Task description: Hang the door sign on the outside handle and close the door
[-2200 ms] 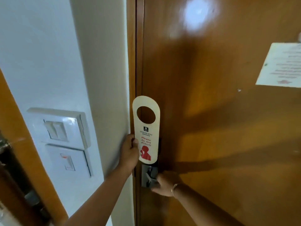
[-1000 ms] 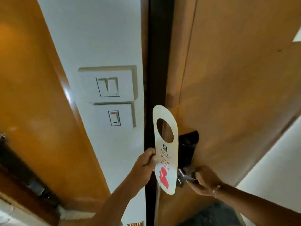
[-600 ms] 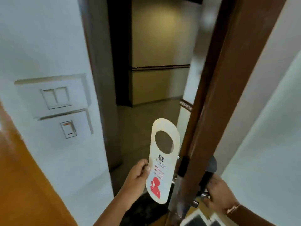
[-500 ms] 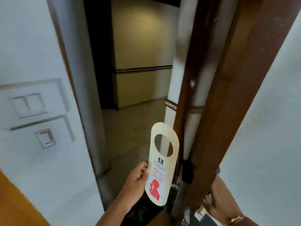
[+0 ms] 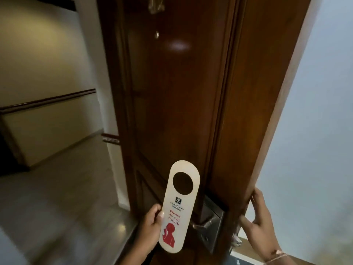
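The dark wooden door [image 5: 181, 92] stands open, its outer face turned to me. A cream door sign [image 5: 178, 207] with a round hole, red "Please do not disturb" text and a red figure is pinched at its lower left edge by my left hand [image 5: 150, 226]. The sign is upright, just left of the metal outside handle [image 5: 206, 224] and its lock plate [image 5: 212, 226], and partly covers the lever's tip. My right hand [image 5: 257, 220] rests on the door's edge at handle height, fingers spread along the wood.
A corridor with a pale tiled floor [image 5: 66, 197] and a beige wall with a dark rail [image 5: 47, 100] lies to the left. A white wall [image 5: 315, 131] is on the right behind the door edge. A metal threshold strip [image 5: 122, 232] runs below my left hand.
The door has swung wide open, so its outer face and handle now show. My right hand left the inner handle for the door's edge. The sign has come close to the outside handle.
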